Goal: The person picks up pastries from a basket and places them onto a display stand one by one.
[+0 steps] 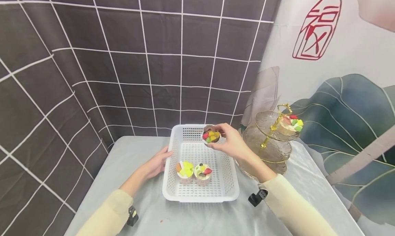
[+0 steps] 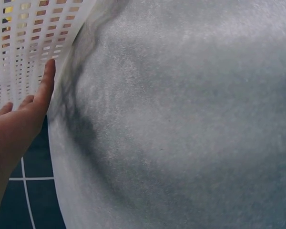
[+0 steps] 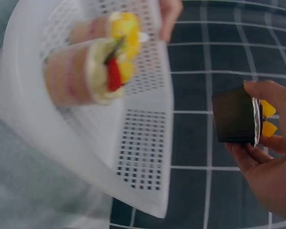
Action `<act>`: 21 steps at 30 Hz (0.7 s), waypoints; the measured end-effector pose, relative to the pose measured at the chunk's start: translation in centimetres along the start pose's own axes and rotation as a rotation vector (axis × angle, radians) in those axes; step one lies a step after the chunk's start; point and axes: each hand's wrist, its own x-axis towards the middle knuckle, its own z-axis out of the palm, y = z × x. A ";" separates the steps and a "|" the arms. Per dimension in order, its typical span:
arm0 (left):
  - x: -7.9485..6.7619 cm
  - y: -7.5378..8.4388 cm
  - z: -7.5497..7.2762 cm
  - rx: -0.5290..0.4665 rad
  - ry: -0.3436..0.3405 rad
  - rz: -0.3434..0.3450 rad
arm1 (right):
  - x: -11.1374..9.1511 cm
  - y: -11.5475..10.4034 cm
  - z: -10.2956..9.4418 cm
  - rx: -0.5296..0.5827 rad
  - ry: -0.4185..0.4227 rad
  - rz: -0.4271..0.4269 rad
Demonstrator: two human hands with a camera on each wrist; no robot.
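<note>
My right hand (image 1: 229, 141) pinches a dark brown cupcake (image 1: 211, 136), topped with red, yellow and green fruit pieces, above the far right part of a white plastic basket (image 1: 231, 189). The right wrist view shows the cupcake's dark cup (image 3: 234, 117) between thumb and fingers. My left hand (image 1: 157, 163) touches the basket's left wall, its fingers (image 2: 46, 86) extended along the outside. Inside the basket, toward the front, stand two pale cupcakes side by side: one with yellow topping (image 1: 186, 172), the other with red and dark fruit (image 1: 202, 174).
A tiered glass stand (image 1: 268, 150) with gold fittings stands right of the basket, close to my right forearm. Its top tier carries a fruit-topped cupcake (image 1: 290, 125). A grey cloth (image 1: 139, 201) covers the table, and a dark gridded curtain (image 1: 160, 71) hangs behind.
</note>
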 end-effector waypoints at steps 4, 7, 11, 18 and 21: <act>0.1 -0.1 -0.1 -0.003 -0.009 0.006 | -1.4 -0.4 -2.0 0.064 0.120 0.115; 0.1 -0.1 -0.1 -0.012 -0.027 0.010 | -2.1 -0.7 -3.5 0.086 0.211 0.128; -0.2 0.1 -0.1 -0.001 -0.037 0.012 | -2.6 -0.8 -5.0 0.039 0.347 0.109; -0.3 0.3 0.0 -0.008 -0.015 0.002 | -3.2 -0.3 -6.9 -0.023 0.565 0.207; -0.3 0.2 0.0 -0.017 -0.024 0.001 | -3.6 0.0 -7.6 -0.026 0.631 0.224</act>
